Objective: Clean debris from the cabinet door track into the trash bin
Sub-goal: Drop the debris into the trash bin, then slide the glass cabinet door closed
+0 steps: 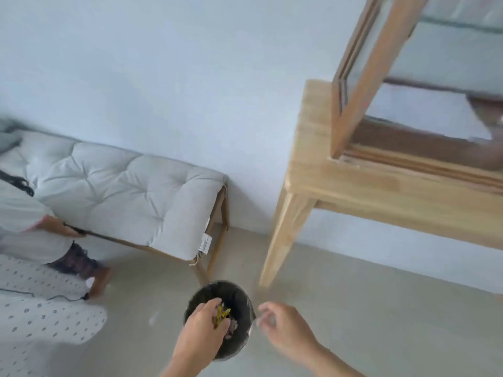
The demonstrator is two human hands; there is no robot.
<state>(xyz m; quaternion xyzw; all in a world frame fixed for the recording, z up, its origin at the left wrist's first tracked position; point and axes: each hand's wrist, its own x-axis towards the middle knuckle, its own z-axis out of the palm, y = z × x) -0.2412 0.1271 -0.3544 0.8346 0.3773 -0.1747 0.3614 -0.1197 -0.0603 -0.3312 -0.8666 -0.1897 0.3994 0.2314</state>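
A small round black trash bin (239, 292) stands on the floor at the bottom middle. My left hand (202, 326) hovers over its mouth, fingers closed on a yellow scrap of debris (223, 313). More debris lies inside the bin. My right hand (283, 326) hangs just right of the bin's rim, fingers curled loosely and blurred, with nothing seen in it. The wooden cabinet (362, 85) with glass panes stands on a wooden table (353, 183) at the upper right; its door track (408, 161) runs along the cabinet's lower front edge.
A padded grey bench (122, 191) stands against the white wall at the left. Another person (35, 221) sits at the far left edge, with a patterned cloth (40, 308) on the floor. A table leg (283, 240) comes down just right of the bin.
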